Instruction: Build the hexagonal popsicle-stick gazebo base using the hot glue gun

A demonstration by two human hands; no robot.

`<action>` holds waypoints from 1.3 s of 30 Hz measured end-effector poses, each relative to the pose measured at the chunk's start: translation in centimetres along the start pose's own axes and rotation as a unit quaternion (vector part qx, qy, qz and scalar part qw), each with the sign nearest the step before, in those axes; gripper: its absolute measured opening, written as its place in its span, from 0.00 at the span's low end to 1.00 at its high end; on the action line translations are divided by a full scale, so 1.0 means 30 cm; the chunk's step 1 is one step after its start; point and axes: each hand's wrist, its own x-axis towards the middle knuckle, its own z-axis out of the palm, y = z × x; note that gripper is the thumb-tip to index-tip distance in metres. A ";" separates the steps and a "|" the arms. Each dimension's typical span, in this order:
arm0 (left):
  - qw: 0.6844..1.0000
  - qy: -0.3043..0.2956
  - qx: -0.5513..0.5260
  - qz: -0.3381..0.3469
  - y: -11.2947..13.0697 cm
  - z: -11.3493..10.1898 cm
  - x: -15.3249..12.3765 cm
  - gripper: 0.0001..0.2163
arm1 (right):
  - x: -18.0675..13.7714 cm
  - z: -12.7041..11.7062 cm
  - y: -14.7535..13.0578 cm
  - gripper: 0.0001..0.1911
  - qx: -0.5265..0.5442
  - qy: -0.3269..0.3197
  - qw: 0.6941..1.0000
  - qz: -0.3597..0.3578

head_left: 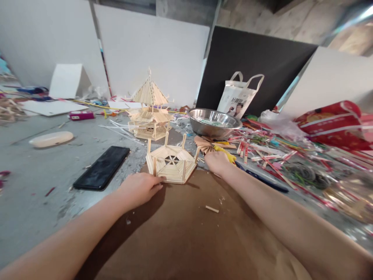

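A hexagonal base made of pale wooden sticks (171, 174), with short upright posts at its corners, rests at the far edge of a brown sheet (186, 225). My left hand (141, 189) holds its near left edge with the fingertips. My right hand (217, 162) is closed to the right of the base, beside a yellow-handled tool (230, 155) and a brown pleated fan shape (204, 144). Its fingertips are hidden, so what it grips is unclear. Behind the base stands a tiered stick pavilion (150, 93) with a pointed roof.
A black phone (101, 168) and a white oblong case (51, 139) lie at left. Behind are a steel bowl (214, 122) and a white tote bag (239, 97). Loose sticks and scraps (271, 151) cover the right side, near a red bag (332, 124). A stick piece (212, 209) lies on the sheet.
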 end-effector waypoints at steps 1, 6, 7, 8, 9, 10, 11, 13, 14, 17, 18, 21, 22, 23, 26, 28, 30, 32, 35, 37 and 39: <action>1.000 -0.002 0.016 -0.001 0.010 -0.001 -0.002 0.17 | -0.001 0.000 0.005 0.17 0.000 0.001 1.000 0.000; 0.999 0.007 0.048 -0.012 0.039 0.003 -0.009 0.18 | 0.002 -0.003 0.040 0.15 0.002 0.012 1.000 0.019; 0.998 0.012 0.051 -0.018 0.039 0.005 -0.009 0.18 | 0.005 -0.004 0.050 0.14 0.002 0.016 1.000 0.027; 0.998 0.018 0.053 -0.025 0.037 0.007 -0.008 0.18 | 0.009 -0.006 0.061 0.14 0.003 0.019 0.999 0.036; 0.998 0.024 0.056 -0.033 0.033 0.009 -0.008 0.19 | 0.013 -0.008 0.071 0.14 0.003 0.021 0.999 0.045; 0.997 0.028 0.061 -0.045 0.029 0.010 -0.006 0.19 | 0.017 -0.011 0.081 0.14 0.003 0.022 0.998 0.051; 0.996 0.030 0.065 -0.058 0.024 0.012 -0.005 0.19 | 0.020 -0.012 0.090 0.15 0.002 0.023 0.998 0.056; 0.993 0.032 0.074 -0.082 0.014 0.013 -0.002 0.20 | 0.024 -0.013 0.102 0.15 0.000 0.026 0.998 0.062; 0.992 0.033 0.077 -0.090 0.009 0.013 -0.001 0.20 | 0.026 -0.012 0.105 0.16 -0.001 0.026 0.998 0.064; 0.992 0.035 0.077 -0.092 0.001 0.014 0.000 0.19 | 0.032 0.000 0.101 0.17 -0.001 0.022 0.998 0.064; 0.992 0.035 0.075 -0.092 0.000 0.014 -0.001 0.19 | 0.035 0.005 0.097 0.17 0.000 0.019 0.998 0.061; 0.992 0.039 0.070 -0.093 -0.001 0.014 -0.002 0.19 | 0.052 0.021 0.078 0.18 0.000 0.009 0.999 0.045; 0.992 0.039 0.069 -0.094 -0.001 0.014 -0.003 0.19 | 0.060 0.026 0.072 0.18 0.000 0.006 0.999 0.039; 0.993 0.037 0.067 -0.095 -0.001 0.013 -0.003 0.19 | 0.067 0.030 0.066 0.18 -0.001 0.001 0.999 0.034; 0.994 0.032 0.060 -0.091 -0.002 0.013 -0.001 0.19 | 0.084 0.037 0.055 0.18 -0.005 -0.006 1.000 0.016; 0.994 0.033 0.060 -0.090 -0.003 0.012 0.000 0.19 | 0.088 0.037 0.055 0.18 -0.009 -0.008 1.000 0.007; 0.993 0.036 0.065 -0.092 -0.003 0.013 0.002 0.18 | 0.085 0.034 0.059 0.17 -0.013 -0.007 1.000 -0.001; 0.992 0.038 0.071 -0.092 -0.003 0.013 0.002 0.18 | 0.078 0.031 0.066 0.16 -0.018 -0.004 1.000 -0.008; 0.992 0.042 0.077 -0.088 -0.003 0.013 0.000 0.18 | 0.071 0.028 0.076 0.16 -0.024 0.002 1.000 -0.013; 0.992 0.042 0.079 -0.088 -0.003 0.012 -0.001 0.17 | 0.071 0.029 0.080 0.16 -0.027 0.003 1.000 -0.015; 0.992 0.041 0.079 -0.089 -0.002 0.009 -0.002 0.17 | 0.074 0.031 0.081 0.16 -0.029 0.000 0.999 -0.018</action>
